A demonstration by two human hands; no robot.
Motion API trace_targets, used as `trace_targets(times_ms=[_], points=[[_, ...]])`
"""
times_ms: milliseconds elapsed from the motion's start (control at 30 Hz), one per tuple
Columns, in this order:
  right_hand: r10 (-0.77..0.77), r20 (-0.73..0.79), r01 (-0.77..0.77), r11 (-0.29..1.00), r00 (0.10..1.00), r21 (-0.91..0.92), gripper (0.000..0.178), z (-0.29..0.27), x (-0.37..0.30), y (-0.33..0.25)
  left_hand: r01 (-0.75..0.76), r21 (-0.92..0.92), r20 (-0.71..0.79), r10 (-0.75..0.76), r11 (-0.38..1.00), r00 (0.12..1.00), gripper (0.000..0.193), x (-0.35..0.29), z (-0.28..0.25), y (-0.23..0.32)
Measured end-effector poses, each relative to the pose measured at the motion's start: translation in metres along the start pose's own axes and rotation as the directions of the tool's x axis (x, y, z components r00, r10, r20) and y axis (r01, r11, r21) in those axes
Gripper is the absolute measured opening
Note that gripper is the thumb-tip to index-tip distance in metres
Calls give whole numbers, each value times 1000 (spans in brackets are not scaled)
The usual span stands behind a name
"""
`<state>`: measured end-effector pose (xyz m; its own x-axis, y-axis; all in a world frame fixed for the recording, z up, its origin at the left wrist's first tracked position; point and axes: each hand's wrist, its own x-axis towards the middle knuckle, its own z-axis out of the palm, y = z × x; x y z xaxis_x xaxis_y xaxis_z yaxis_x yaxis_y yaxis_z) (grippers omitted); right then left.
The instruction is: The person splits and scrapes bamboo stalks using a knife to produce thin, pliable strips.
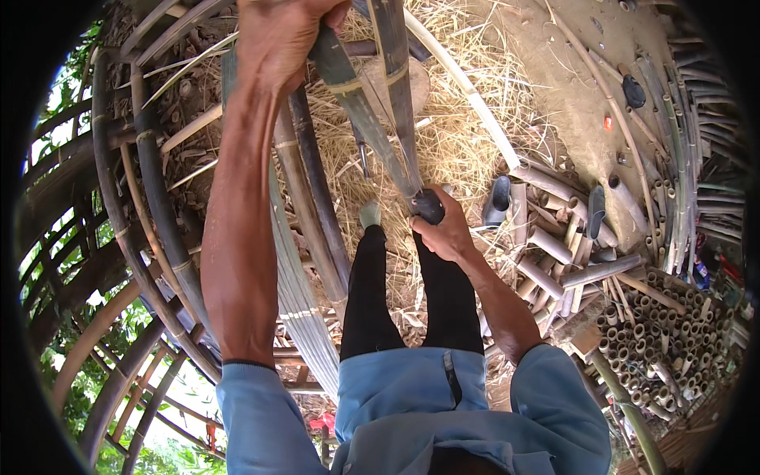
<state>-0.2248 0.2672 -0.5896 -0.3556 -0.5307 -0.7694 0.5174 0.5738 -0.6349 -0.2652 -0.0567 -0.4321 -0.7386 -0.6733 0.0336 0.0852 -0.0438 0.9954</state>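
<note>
Two dark green lengths of bamboo, the left one and the right one, spread apart toward the top and meet near my right hand, like one split pole. My left hand, arm stretched far forward, is closed at the upper end of the left length; its fingers are partly cut off by the top edge. My right hand, in front of my legs, is wrapped round the dark rounded end where the lengths meet. A thin dark line runs between them; I cannot tell whether it is an edge or a blade.
Straw covers the ground around a round wooden block. Bamboo poles lean at left beside a bamboo lattice. Cut tubes and a tube stack lie right, near dark shoes. A pale strip curves across.
</note>
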Motion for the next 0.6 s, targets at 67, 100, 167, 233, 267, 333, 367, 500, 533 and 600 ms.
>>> trace_targets(times_ms=[67,100,167,233,267,333,367,500,533,600], points=[[-620,-42,586,759,783,-285,44,7,20,13,-8,85,-57,13,996,998,35,4,-4,-1],[-478,-23,479,877,878,33,36,6,32,46,-91,77,117,81,993,990,51,10,-12,-7],[-228,-133,174,928,965,-329,19,-22,83,144,-65,23,169,61,998,984,39,22,-16,-21],[211,-71,-221,948,975,-230,5,-36,103,190,-86,173,22,83,981,996,30,6,6,-7],[330,-77,-337,932,941,-130,10,-40,104,191,-94,129,-35,99,987,994,30,2,17,-5],[318,1,-318,948,948,-6,12,-38,99,167,-54,86,-118,64,995,991,41,2,-14,-9],[343,65,-339,938,937,-72,14,-44,99,154,-28,120,-145,46,992,988,40,0,-12,-7],[503,277,-293,780,819,-552,20,-103,118,87,13,18,-101,-11,1000,995,34,-32,-22,5],[540,257,-194,642,802,-742,19,-116,131,68,1,13,-93,0,1000,996,31,-36,-14,6],[587,257,-148,553,767,-820,20,-119,143,67,-11,-3,-134,11,1000,991,29,-36,-6,11]])
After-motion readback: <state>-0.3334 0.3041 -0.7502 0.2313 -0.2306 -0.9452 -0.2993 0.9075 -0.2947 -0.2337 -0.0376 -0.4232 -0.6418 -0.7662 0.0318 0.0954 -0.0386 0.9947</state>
